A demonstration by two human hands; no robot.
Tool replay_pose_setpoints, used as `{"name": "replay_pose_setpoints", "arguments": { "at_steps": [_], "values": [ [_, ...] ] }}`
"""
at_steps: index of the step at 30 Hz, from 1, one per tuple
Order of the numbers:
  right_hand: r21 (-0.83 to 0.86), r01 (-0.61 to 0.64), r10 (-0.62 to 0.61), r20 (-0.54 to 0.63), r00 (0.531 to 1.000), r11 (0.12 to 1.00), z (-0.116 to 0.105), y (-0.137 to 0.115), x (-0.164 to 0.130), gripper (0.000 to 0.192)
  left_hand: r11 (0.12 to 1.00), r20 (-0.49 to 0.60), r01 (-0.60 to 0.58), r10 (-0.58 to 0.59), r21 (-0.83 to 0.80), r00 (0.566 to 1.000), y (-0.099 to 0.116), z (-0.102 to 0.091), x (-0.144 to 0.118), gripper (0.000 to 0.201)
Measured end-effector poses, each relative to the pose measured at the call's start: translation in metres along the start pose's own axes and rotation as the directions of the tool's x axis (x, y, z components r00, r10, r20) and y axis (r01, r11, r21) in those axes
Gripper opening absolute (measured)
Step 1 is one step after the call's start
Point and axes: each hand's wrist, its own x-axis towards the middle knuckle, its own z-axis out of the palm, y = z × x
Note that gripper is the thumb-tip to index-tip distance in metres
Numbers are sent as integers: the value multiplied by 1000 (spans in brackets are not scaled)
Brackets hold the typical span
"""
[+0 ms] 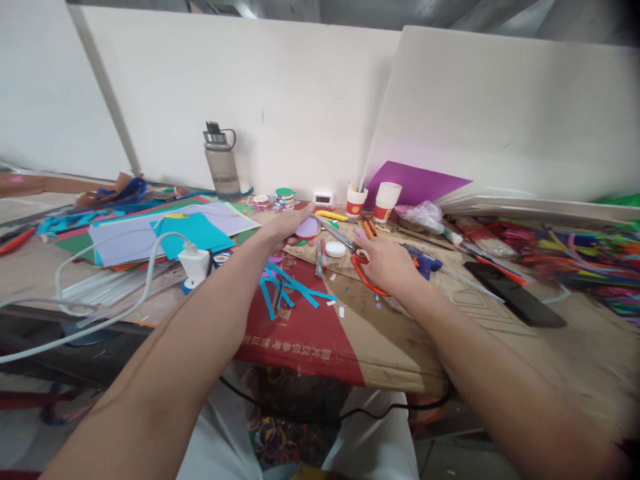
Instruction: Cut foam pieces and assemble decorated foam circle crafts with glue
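Orange-handled scissors (350, 257) lie on the cardboard (400, 333) under the right hand (385, 263), whose fingers curl through the handles, the blades pointing to ten o'clock. The left hand (287, 227) rests flat, fingers spread, touching a lilac paper disc (307, 229) at its three o'clock. Blue strips (287, 287) lie at six o'clock of that hand.

A sheet of cardboard (400, 333) is laid on the table (30, 267), with paper strips (285, 287) on its left part and scissors (350, 257) under the right hand (387, 267). The left hand (285, 230) is set on a paper disc (307, 229), just left of the scissors. A bottle (220, 163) is stood behind the paper stack (150, 233) at left, two cups (373, 200) behind the hands, and a phone (515, 293) is laid right of the scissors.
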Motion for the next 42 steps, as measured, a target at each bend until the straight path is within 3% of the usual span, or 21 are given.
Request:
{"name": "replay_pose_setpoints", "arguments": {
  "at_steps": [7,15,20,23,26,30,35,38,42],
  "values": [
    [4,5,-5,20,1000,1000,-2,-1,0,50,1000,56,4,-4,-9,998,-1,-3,1,51],
    [17,21,-21,17,1000,1000,-3,1,1,49,990,49,109,-105,-86,993,-2,-9,4,51],
    [62,-15,13,25,1000,998,-2,6,2,47,990,16,68,-66,-123,998,-3,-8,7,50],
    [195,-67,69,-2,998,979,4,11,6,44,984,12,17,-16,-176,1000,-2,-7,7,52],
    [417,-27,73,-96,993,908,12,15,9,36,957,101,-74,106,-281,989,1,-3,4,54],
    [678,49,94,-173,980,733,19,13,10,26,912,199,-183,269,-366,942,1,5,-1,50],
    [857,96,122,-181,976,506,23,6,9,26,885,284,-202,340,-420,897,-6,12,3,47],
    [869,116,116,-194,974,482,28,5,11,23,884,279,-146,291,-444,915,-9,19,6,42],
    [833,156,69,-226,972,531,33,5,14,26,877,251,-91,232,-472,940,-12,31,6,35]
  ]
}}
